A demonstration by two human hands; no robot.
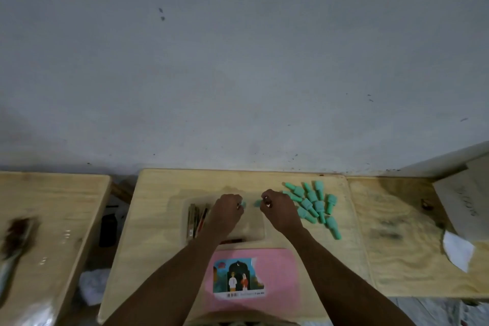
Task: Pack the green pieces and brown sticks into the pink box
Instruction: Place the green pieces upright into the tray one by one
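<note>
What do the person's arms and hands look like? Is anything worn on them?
Both arms are bare up to the picture's edge: no sleeves show on the left forearm or the right forearm. The left hand and the right hand have no gloves, and no watch, bracelet or ring can be seen.

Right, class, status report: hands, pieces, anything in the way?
Left hand pinches a small green piece, right hand another. Green pile and thin brown sticks lie outside flat pink box. Nothing blocking.
</note>
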